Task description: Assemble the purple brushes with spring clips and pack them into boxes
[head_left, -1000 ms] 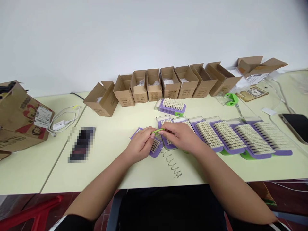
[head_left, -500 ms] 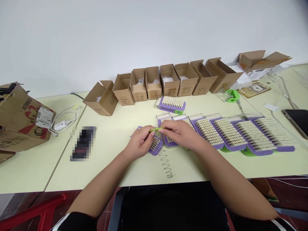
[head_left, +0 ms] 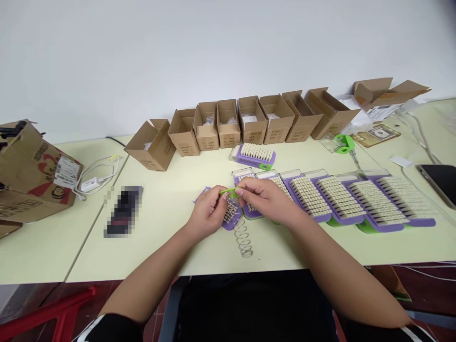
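Note:
A small bright green plastic piece is pinched between the fingers of my left hand and my right hand. From below it dangles a thin wire coil spring, its top partly hidden near my fingers. Beneath my hands lies a purple piece studded with cream pegs or bristles, partly covered by the left hand. Right of it stretches a row of purple and green units with cream bristles, overlapping one another. A similar unit sits farther back.
Open cardboard boxes line the wall, some with clear plastic inside. A green clamp-like part lies at the back right, a phone at the right edge. On the left are a white cable, a large carton and a pixelated dark object.
The green piece has tilted, so its opening shows more. The spring below it has swung and its loops now look wider. Both hands stay nearly in place.

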### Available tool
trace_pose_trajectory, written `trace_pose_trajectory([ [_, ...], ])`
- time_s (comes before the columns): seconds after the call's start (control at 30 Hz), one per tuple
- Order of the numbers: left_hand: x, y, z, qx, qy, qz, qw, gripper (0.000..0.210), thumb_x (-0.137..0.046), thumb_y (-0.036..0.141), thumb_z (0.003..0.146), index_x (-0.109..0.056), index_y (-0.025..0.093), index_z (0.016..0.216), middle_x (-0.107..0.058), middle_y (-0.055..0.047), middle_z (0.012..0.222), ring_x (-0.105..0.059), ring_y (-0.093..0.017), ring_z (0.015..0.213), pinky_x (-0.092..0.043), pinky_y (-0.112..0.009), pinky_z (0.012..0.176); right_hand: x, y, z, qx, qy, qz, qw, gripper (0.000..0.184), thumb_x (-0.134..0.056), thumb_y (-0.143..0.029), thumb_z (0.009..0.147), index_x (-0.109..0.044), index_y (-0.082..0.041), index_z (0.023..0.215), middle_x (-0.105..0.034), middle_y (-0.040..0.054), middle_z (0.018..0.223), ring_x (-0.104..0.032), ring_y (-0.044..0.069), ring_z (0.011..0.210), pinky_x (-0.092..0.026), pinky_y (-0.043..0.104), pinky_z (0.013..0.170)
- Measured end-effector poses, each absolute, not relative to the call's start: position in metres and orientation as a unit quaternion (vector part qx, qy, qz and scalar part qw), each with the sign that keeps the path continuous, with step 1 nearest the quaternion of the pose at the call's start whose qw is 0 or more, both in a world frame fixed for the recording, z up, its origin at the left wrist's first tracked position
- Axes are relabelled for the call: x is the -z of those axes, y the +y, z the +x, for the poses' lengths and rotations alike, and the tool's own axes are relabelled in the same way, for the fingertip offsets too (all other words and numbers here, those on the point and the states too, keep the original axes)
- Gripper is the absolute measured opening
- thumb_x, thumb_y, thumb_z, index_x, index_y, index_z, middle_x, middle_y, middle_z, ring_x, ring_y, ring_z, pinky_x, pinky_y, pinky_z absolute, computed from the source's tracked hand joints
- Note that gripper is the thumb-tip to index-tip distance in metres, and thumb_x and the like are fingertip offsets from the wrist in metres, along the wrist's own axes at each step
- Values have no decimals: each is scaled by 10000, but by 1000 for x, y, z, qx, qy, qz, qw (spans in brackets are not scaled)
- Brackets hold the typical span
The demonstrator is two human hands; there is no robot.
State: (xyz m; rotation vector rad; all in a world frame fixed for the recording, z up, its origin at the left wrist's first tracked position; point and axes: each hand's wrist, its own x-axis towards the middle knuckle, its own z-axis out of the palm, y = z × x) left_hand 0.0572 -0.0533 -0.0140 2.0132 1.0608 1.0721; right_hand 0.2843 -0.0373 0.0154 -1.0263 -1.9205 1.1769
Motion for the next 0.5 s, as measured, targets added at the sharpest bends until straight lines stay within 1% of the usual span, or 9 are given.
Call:
trace_pose_trajectory([
  [0.07, 15, -53, 58, -412, 414, 746, 321, 247, -501, 377, 1132, -620, 215, 988, -612, 21, 737, -533, -137, 637, -422, -271, 623, -15, -39, 285, -457, -729, -382, 336, 281, -528, -303, 1104, -679, -222, 881, -709, 8, 875, -663, 184, 819, -498, 325, 750],
  [0.1, 16, -53, 58, -417, 418, 736, 332, 263, -504, 400, 1131, -622, 214, 988, -610, 19, 737, -532, -139, 640, -424, -272, 619, -15, -40, 285, -464, -727, -374, 342, 250, -513, -291, 1107, -697, -227, 951, -711, 13, 893, -672, 190, 836, -517, 333, 764],
  [0.17, 15, -53, 60, -432, 420, 710, 365, 297, -510, 449, 1126, -638, 210, 1005, -606, 12, 743, -535, -143, 650, -436, -272, 616, -14, -41, 284, -466, -728, -365, 347, 229, -513, -280, 1101, -696, -254, 1236, -722, 33, 977, -693, 209, 890, -559, 356, 788],
  [0.23, 14, -52, 62, -447, 418, 683, 398, 333, -512, 487, 1122, -663, 206, 1026, -597, 7, 747, -539, -147, 658, -455, -276, 620, -13, -43, 282, -425, -749, -372, 346, 480, -589, -304, 1073, -531, -312, 1549, -716, 77, 1187, -704, 250, 1027, -602, 404, 838],
  [0.27, 12, -52, 62, -454, 418, 674, 406, 348, -514, 497, 1120, -674, 204, 1021, -595, 4, 754, -543, -149, 667, -466, -280, 628, -11, -43, 280, -386, -767, -375, 351, 622, -652, -333, 1046, -437, -345, 1630, -678, 101, 1321, -687, 282, 1141, -614, 446, 892],
  [0.3, 11, -52, 63, -458, 418, 670, 407, 361, -515, 500, 1119, -682, 203, 1000, -595, -1, 764, -547, -151, 681, -477, -285, 641, -10, -43, 278, -340, -784, -374, 361, 726, -719, -367, 1014, -388, -371, 1660, -618, 118, 1438, -644, 316, 1263, -609, 497, 966],
  [0.37, 9, -52, 65, -462, 419, 674, 396, 387, -523, 497, 1118, -683, 199, 930, -605, -13, 795, -560, -156, 718, -499, -299, 678, -8, -44, 273, -252, -806, -357, 399, 774, -813, -421, 954, -433, -385, 1627, -539, 128, 1525, -548, 359, 1414, -555, 577, 1102],
  [0.43, 8, -53, 65, -465, 420, 677, 386, 401, -530, 504, 1115, -689, 200, 909, -607, -19, 802, -567, -163, 735, -516, -315, 697, -6, -44, 270, -191, -806, -341, 445, 630, -827, -414, 946, -558, -377, 1515, -587, 121, 1417, -575, 356, 1369, -536, 588, 1130],
  [0.5, 8, -53, 66, -465, 423, 672, 390, 411, -524, 528, 1113, -714, 206, 943, -588, -18, 772, -559, -170, 719, -524, -327, 683, -6, -46, 269, -158, -787, -350, 483, 429, -802, -363, 961, -669, -367, 1368, -641, 106, 1272, -641, 335, 1228, -562, 568, 1077],
])
